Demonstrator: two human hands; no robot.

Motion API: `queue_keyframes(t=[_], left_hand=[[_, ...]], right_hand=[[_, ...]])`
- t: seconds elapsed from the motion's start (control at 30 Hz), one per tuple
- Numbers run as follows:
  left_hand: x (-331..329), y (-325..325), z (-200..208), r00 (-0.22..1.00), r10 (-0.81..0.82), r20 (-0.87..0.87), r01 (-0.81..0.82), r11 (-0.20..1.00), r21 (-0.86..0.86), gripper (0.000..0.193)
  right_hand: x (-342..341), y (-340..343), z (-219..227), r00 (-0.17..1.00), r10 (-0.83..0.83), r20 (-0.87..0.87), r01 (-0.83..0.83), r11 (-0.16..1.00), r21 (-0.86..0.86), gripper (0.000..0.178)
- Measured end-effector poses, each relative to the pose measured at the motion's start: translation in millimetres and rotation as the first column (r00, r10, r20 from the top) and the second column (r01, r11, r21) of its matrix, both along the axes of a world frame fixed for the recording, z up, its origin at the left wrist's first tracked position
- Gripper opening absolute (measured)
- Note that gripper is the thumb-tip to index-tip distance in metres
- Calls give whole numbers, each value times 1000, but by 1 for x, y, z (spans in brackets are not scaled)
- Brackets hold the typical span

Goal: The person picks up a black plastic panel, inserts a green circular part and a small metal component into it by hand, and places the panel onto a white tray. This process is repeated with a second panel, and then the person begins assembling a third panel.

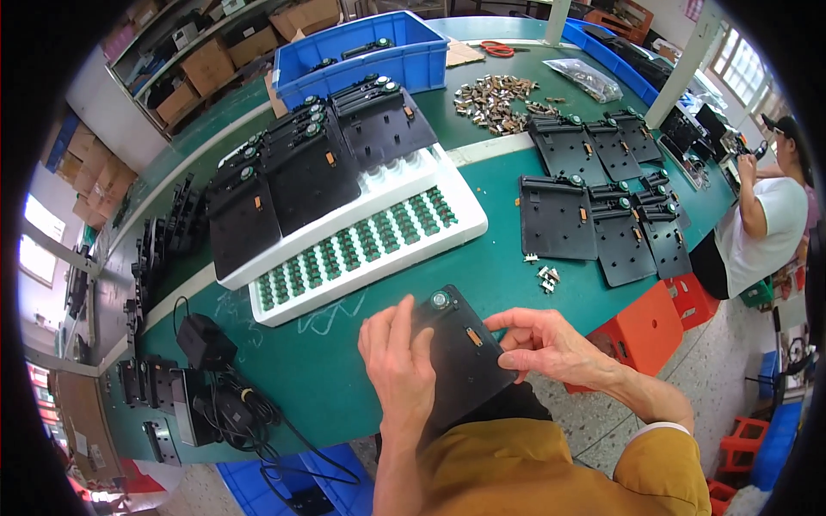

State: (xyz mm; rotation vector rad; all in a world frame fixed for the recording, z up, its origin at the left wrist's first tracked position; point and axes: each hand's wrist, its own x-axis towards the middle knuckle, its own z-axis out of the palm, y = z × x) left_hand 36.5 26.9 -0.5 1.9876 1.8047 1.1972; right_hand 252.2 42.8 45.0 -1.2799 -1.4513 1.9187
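Observation:
A black plastic panel [469, 378] lies tilted at the table's near edge, in front of my body. It carries a round silver-and-green part at its top corner and a small orange piece on its face. My left hand [397, 361] holds its left side, slightly blurred, with the thumb over the surface. At the right edge my right hand [551, 344] pinches the panel between thumb and fingers. Beyond my hands is a white foam tray [471, 222] with rows of small green parts. Several similar panels [310, 176] rest on white foam behind those rows.
More black panels [557, 219] lie at the right, near a few small metal parts [547, 278]. A pile of metal parts [492, 101] sits farther back, beside a blue bin [366, 73]. A black adapter [206, 341] and cables are at left. Another person [766, 215] works at far right.

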Motion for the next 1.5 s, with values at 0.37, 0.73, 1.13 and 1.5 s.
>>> queue_keyframes(t=[0.37, 0.73, 1.13, 1.5], left_hand=[[-5, -2, 8, 927, 133, 350, -194, 970, 145, 49], [-6, -3, 1, 958, 143, 247, -171, 981, 94, 45], [-5, -2, 2, 973, 121, 198, -140, 986, 88, 45], [-6, -3, 2, 976, 112, 185, -125, 990, 58, 50]], right_hand=[[43, 24, 58, 989, -140, -55, 144, 987, 73, 45], [10, 149, 75, 957, -282, -67, 285, 870, 403, 43], [-31, 236, 26, 962, -226, -156, 263, 921, 288, 39], [-44, 234, 25, 966, -224, -131, 254, 920, 298, 34]])
